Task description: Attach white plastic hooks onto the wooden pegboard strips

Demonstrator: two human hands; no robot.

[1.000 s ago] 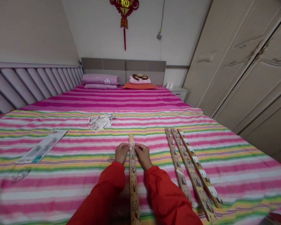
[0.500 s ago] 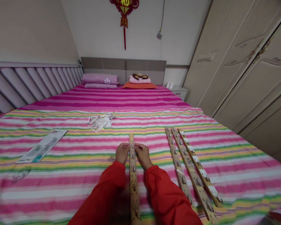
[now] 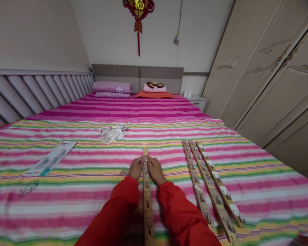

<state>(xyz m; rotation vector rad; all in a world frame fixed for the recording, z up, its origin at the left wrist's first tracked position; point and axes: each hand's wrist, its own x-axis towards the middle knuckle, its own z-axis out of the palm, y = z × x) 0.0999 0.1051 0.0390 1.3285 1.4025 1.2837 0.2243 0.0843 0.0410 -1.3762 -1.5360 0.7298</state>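
A narrow wooden strip (image 3: pixel 147 194) with a row of small metal hooks along it lies lengthwise in front of me on the striped cloth. Close to its far end, my left hand (image 3: pixel 136 168) pinches at a small clear-backed hook (image 3: pixel 145 159) from the left side. My right hand (image 3: pixel 155 169) is closed at the same hook from the right, its thumb and finger over the strip. The fingertips partly hide the hook. Beside my left hand lies a small clear piece (image 3: pixel 124 173), too small to make out.
Three more strips with hooks (image 3: pixel 212 184) lie to the right, one bearing white-backed hooks. A flat hook package (image 3: pixel 51 159) and a thin wire-like bundle (image 3: pixel 28 187) are at left. Crumpled clear packaging (image 3: pixel 113 133) sits farther back. A wardrobe (image 3: pixel 272 75) stands at right.
Both hands have closed in over the strip, fingertips now nearer together on the hook. The whole view has shifted slightly; the other things lie as before.
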